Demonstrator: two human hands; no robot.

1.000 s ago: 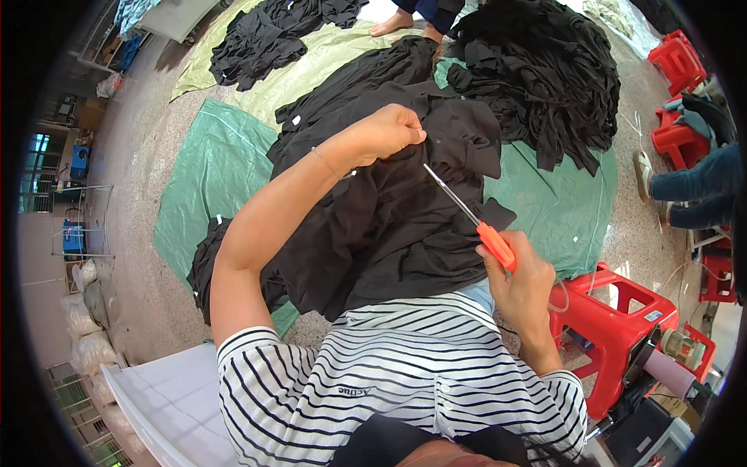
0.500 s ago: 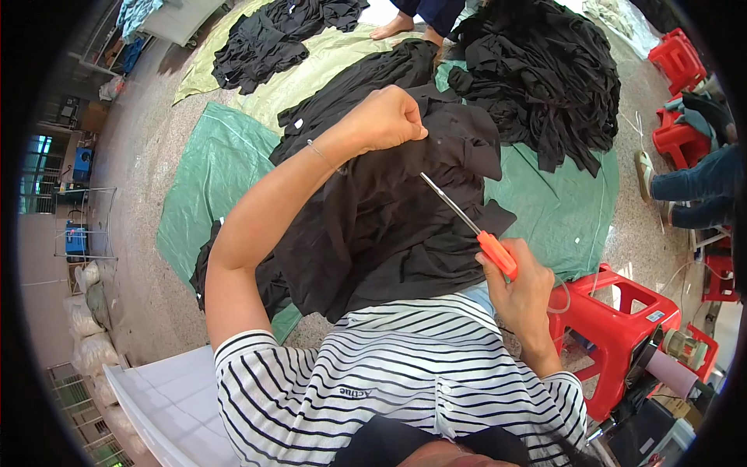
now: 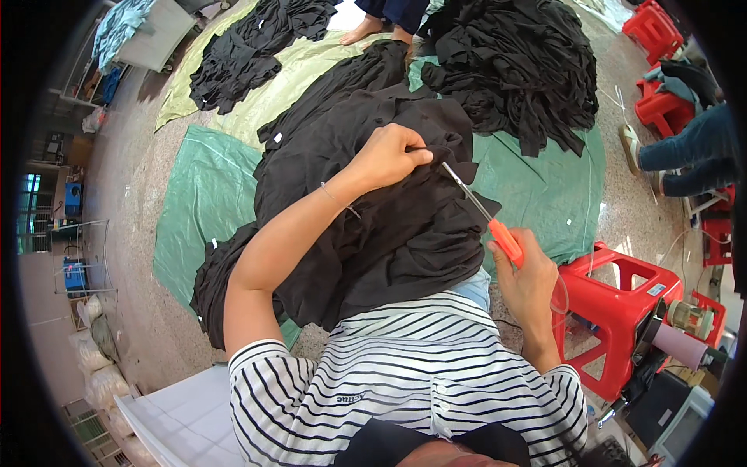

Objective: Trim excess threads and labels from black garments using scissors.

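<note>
Black cloth (image 3: 342, 241), seemingly a garment, is draped across my lap and over the dark heap in front of me. My left hand (image 3: 389, 158) pinches a fold of it between thumb and fingers, lifting it a little. In my right hand (image 3: 530, 272) is an orange-handled tool (image 3: 507, 243) with a thin, straight metal shaft, gripped by the handle. Its tip points up and left, close to the pinched fold; whether it touches the cloth I cannot tell. A clear tube or cord loops down beside my right wrist.
A large black cloth pile (image 3: 521, 70) lies at the far right, a smaller one (image 3: 257, 50) at the far left. Green sheeting (image 3: 206, 202) covers the floor beneath. Close on my right stands a red stool (image 3: 615, 300). A person's bare feet (image 3: 363, 29) show at the back, another's jeans (image 3: 689, 152) at right.
My left hand has come down toward me and still pinches the cloth. The tool's tip has shifted slightly right and up, and is now closer to the left fingers.
</note>
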